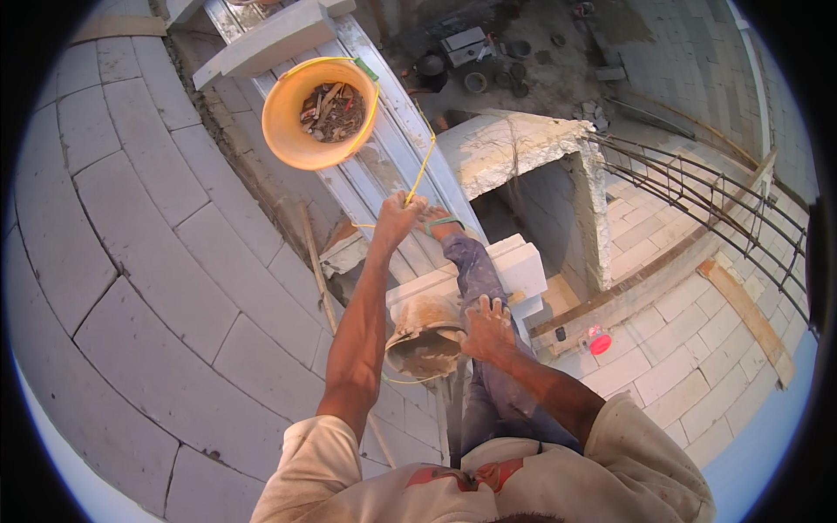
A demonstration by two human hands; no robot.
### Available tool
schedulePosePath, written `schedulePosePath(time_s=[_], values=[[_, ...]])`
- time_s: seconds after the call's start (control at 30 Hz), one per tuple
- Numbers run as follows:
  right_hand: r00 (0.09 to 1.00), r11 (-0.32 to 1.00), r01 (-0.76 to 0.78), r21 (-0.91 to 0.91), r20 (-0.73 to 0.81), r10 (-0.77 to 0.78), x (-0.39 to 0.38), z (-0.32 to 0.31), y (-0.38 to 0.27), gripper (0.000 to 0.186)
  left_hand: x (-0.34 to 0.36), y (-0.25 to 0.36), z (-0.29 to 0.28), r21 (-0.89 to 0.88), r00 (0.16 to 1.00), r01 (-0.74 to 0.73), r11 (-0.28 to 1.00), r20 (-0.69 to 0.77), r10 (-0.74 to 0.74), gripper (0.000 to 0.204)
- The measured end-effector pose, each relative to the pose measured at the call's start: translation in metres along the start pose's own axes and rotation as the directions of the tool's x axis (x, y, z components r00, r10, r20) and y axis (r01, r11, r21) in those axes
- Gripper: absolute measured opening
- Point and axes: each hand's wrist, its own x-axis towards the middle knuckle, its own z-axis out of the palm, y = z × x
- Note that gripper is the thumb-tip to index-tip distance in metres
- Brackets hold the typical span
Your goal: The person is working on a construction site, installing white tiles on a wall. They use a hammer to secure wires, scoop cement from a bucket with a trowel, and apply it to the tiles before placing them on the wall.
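Note:
My left hand [399, 218] is closed around a thin yellow rope [423, 170], beside my sandalled foot. The rope runs up toward an orange-yellow bucket [277, 122], which stands on the metal plank [384, 131] with dark debris and scraps inside. My right hand [489, 331] rests on my trousered leg [481, 270] at the knee, fingers spread and nothing held. Just left of it, a second, dirt-caked bucket [423, 318] sits tilted, its mouth facing me.
A pale block wall [148, 235] curves along the left. To the right are a broken concrete edge [523, 144] over an opening and bent rebar [715, 205]. White blocks [519, 270] lie across the plank; tubs and blocks [475, 81] stand on the floor far below.

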Motion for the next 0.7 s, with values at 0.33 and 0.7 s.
schedulePosePath(time_s=[0.33,0.7], values=[[0.999,0.998,-0.020,0.056,0.049,0.017,-0.001,-0.006,0.000,0.064,0.008,-0.011,0.008,-0.001,1.000,-0.019,1.000,-0.010,0.019,0.026],[1.000,0.998,-0.012,0.054,0.023,0.011,0.001,0.002,0.005,0.062,0.016,-0.042,0.014,0.108,0.999,-0.029,0.994,-0.017,0.031,0.026]])
